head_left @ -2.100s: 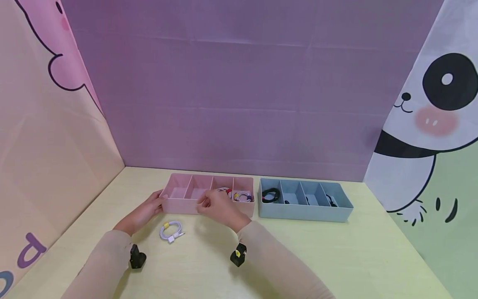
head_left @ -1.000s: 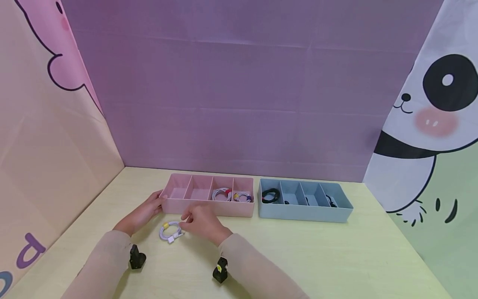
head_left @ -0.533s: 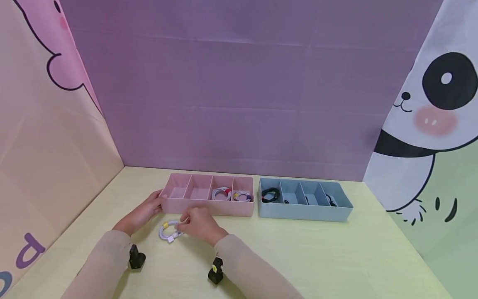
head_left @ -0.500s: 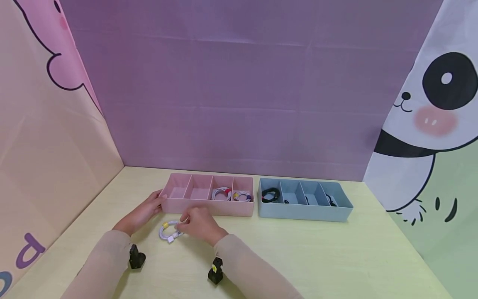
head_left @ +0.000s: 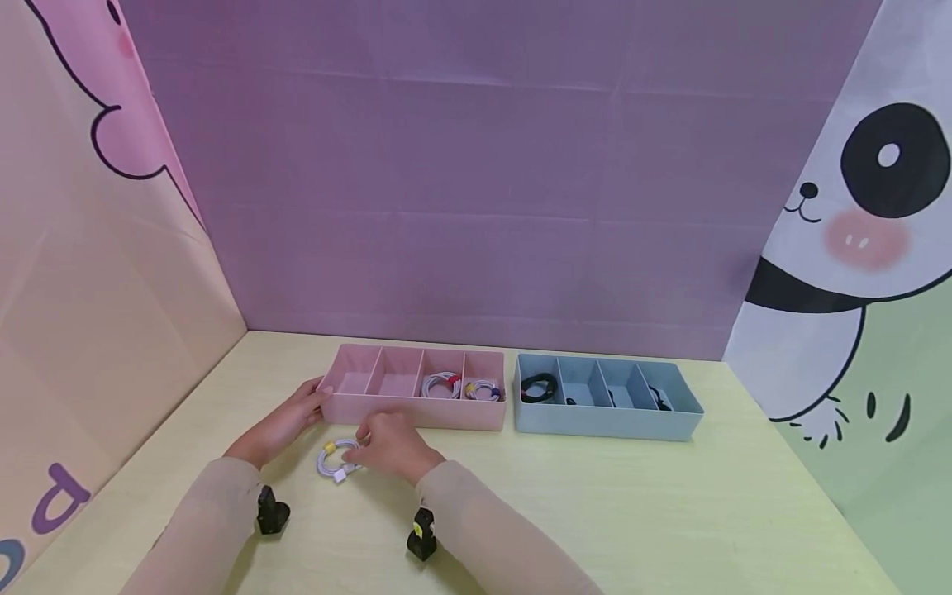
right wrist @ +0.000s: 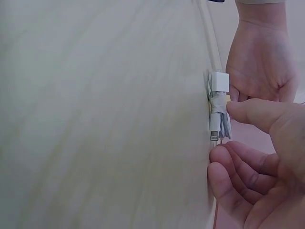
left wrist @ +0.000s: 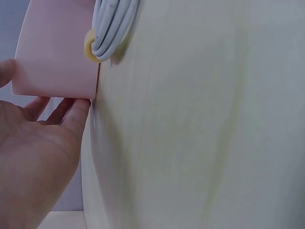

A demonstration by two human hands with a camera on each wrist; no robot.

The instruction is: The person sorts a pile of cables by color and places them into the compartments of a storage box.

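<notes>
My left hand (head_left: 286, 421) grips the left end of a pink divided organizer box (head_left: 412, 411). In the left wrist view its thumb lies at the rim and its fingers (left wrist: 76, 117) bear against the end wall. In front of the box lies a coiled white charging cable (head_left: 327, 467) with a yellow tie and white plugs. My right hand (head_left: 390, 446) is at the cable's right side. In the right wrist view the thumb reaches the coil's tied part (right wrist: 218, 101), and the curled fingers (right wrist: 221, 174) rest low beside the plug end, with a small gap to it.
Two coiled white cables, one with a red tie (head_left: 441, 386) and one with yellow and purple ties (head_left: 483, 391), lie in the pink box's right compartments. To the right stands a blue divided box (head_left: 610, 421) holding a black coiled cable (head_left: 539, 388) and small dark items.
My right hand has come away from the pink box's front, moving left and down to the white cable, then slightly further left. The left hand stays on the box's end.
</notes>
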